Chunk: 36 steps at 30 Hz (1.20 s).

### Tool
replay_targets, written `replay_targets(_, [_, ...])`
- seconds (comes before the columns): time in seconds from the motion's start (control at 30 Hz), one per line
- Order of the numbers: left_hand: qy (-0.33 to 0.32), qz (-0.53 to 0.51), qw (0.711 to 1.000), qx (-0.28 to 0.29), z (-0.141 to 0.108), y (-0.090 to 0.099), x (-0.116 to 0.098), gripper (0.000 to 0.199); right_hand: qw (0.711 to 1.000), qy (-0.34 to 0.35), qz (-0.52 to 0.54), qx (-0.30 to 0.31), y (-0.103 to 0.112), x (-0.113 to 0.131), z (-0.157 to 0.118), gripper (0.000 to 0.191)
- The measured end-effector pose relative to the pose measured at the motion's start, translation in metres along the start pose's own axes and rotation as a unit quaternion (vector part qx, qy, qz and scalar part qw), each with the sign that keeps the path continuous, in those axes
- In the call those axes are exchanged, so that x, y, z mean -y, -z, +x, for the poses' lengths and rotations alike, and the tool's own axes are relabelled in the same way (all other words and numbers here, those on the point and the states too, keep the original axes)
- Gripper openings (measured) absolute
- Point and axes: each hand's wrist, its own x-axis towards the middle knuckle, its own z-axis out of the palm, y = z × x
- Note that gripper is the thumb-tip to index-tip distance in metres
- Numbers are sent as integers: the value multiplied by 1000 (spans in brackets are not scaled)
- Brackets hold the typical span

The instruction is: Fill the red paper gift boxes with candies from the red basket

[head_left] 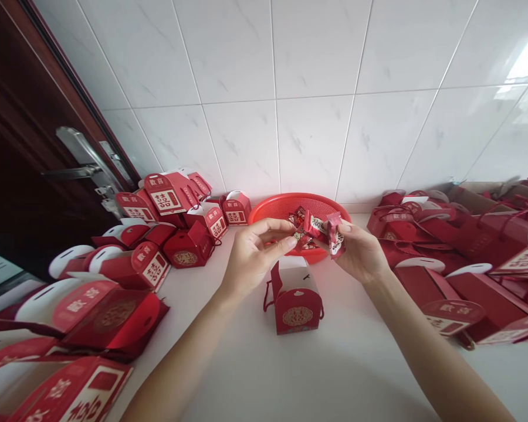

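By the red plastic basket [264, 206], the left hand [249, 258] has fingers pinched on a wrapped candy [297, 235]; the right hand [363, 252] pinches another candy [335, 235].

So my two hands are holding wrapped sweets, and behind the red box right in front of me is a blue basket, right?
Not quite: the head view shows that the basket is red, not blue. It does sit behind that red box, and your left hand and right hand hold wrapped sweets.
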Motion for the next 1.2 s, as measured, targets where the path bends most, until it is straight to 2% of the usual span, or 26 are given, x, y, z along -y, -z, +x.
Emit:
replay_targets(0.23, [45,-26,998,32,-1,-2,-1,29,999,26,-25,-4,2,-3,0,13])
replay_targets(0.47, [33,-26,999,-7,0,-3,-1,28,999,37,2,-19,2,-1,-1,11])
replay_targets(0.57, [-7,-9,1000,-11,1,-1,2,19,999,27,18,-11,3,0,-1,12])
replay_targets(0.67, [-88,41,995,4,2,1,4,7,1000,22,9,-4,4,2,-1,12])
replay_targets(0.8, [-199,118,973,4,1,1,6,10,1000,22,6,9,4,3,-2,13])
replay_targets(0.97, [-256,155,954,23,3,3,12,14,999,28,15,20,5,1,-1,10])
replay_targets(1.13, [-340,196,918,58,10,10,21,17,999,30,8,28,7,0,1,14])
replay_targets(1.2, [-332,204,919,63,11,12,22,18,999,30,0,31,6,1,0,14])
